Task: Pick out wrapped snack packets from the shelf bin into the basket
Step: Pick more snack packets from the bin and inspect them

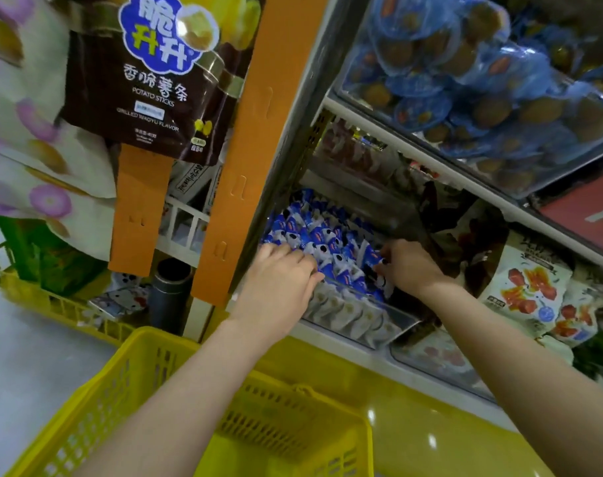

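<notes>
A clear shelf bin (pixel 372 325) holds several small blue-and-white wrapped snack packets (pixel 313 232). My left hand (pixel 282 273) lies over the packets at the bin's left front, fingers reaching in among them; what they hold is hidden. My right hand (pixel 406 263) is at the bin's right side, and its curled fingers pinch a blue-and-white packet (pixel 379 270). The yellow plastic basket (pixel 127 366) stands below my arms, in front of the shelf; the part of its inside that shows holds no packets.
An orange cardboard strip (pixel 245 160) hangs left of the bin with a brown potato-sticks bag (pixel 148 77) beside it. A bin of blue-wrapped snacks (pixel 472 80) is on the shelf above. Red-printed packs (pixel 530 287) sit to the right. A second yellow basket (pixel 52 304) stands on the floor at left.
</notes>
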`<move>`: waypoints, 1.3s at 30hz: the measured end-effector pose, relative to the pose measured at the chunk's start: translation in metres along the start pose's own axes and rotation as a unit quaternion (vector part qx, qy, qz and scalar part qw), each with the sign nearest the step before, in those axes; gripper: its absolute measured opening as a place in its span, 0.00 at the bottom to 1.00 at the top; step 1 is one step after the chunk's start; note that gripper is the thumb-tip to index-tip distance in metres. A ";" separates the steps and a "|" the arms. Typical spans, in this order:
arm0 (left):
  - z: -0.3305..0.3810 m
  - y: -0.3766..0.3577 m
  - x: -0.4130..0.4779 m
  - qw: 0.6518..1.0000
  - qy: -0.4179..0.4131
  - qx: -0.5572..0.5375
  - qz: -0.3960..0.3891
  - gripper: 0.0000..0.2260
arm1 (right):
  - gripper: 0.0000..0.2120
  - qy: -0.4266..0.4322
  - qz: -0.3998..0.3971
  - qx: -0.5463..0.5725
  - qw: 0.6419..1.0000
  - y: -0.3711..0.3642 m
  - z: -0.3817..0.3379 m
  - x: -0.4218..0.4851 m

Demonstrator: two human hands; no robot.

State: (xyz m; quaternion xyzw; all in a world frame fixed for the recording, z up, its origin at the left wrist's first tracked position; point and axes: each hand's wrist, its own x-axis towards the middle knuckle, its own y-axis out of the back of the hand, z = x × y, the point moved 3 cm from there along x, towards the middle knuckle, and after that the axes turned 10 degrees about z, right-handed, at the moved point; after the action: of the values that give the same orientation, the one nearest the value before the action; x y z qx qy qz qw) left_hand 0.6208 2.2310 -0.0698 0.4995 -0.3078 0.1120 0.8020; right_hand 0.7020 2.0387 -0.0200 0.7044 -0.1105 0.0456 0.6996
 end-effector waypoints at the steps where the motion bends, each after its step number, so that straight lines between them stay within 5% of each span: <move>1: 0.000 0.000 0.000 1.000 0.000 -0.003 0.001 0.16 | 0.14 -0.014 -0.011 0.006 1.000 -0.005 -0.001 0.003; 6: -0.001 0.000 -0.001 1.000 -0.007 -0.003 0.000 0.17 | 0.15 -0.072 -0.019 0.093 0.993 -0.024 -0.002 0.012; 15: -0.003 0.001 0.001 1.000 -0.013 0.003 -0.003 0.16 | 0.14 -0.012 -0.107 0.001 0.994 -0.030 -0.005 0.008; 22: -0.016 0.006 0.001 1.000 -0.028 0.008 -0.010 0.17 | 0.11 0.099 0.080 0.155 0.980 -0.012 -0.045 0.021; 27: -0.015 0.010 0.004 0.998 -0.056 0.026 0.016 0.11 | 0.13 0.171 0.031 0.224 0.959 -0.026 -0.099 0.055; 32: -0.016 0.009 0.003 0.998 -0.061 0.013 0.030 0.15 | 0.17 0.108 -0.066 0.154 0.980 -0.059 -0.121 0.093; 39: -0.017 0.007 0.004 0.997 -0.064 0.013 0.038 0.14 | 0.16 0.058 -0.082 0.163 0.982 -0.068 -0.124 0.109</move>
State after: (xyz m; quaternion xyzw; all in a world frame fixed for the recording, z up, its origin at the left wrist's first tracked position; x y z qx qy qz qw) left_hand 0.6266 2.2487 -0.0677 0.5040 -0.3757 0.1142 0.7693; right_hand 0.8339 2.1519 -0.0606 0.8117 -0.0032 0.0463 0.5823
